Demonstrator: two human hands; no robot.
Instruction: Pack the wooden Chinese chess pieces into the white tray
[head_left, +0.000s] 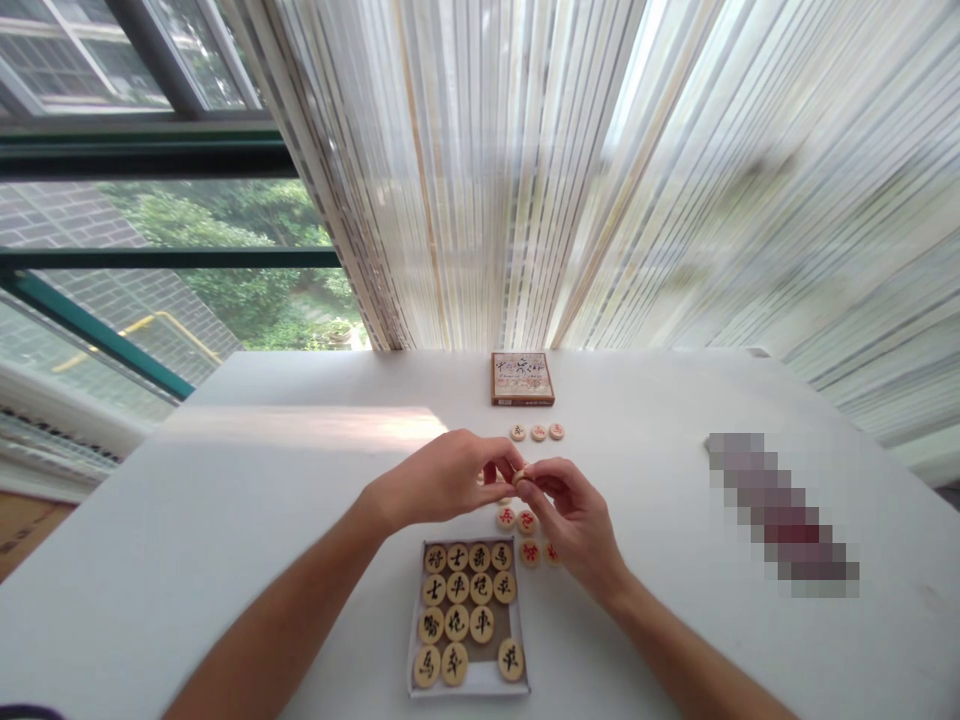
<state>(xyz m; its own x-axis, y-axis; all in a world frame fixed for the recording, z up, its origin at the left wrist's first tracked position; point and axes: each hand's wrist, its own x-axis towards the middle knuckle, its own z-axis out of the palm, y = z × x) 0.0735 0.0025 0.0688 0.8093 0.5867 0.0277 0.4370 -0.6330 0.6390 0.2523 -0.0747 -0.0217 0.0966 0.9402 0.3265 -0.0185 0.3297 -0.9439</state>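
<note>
Head view: round piece (520, 478) raised on edge at the fingertips, mid-desk (247, 560); its marking can't be read. Left hand (442, 480) comes in from 8 o'clock, thumb and fingers nearly closed on the piece. Right hand (574, 515), from 4 o'clock, pinches the same piece. From the piece: shallow tray (469, 690) at 7 o'clock, fourteen black-marked discs (457, 587) inside, some bare floor toward its 5 o'clock. Red-marked discs (527, 521) around 5 to 6, partly under right hand. Row of three discs (538, 433) near 12 to 1; flat box (522, 378) beyond, at 12.
</note>
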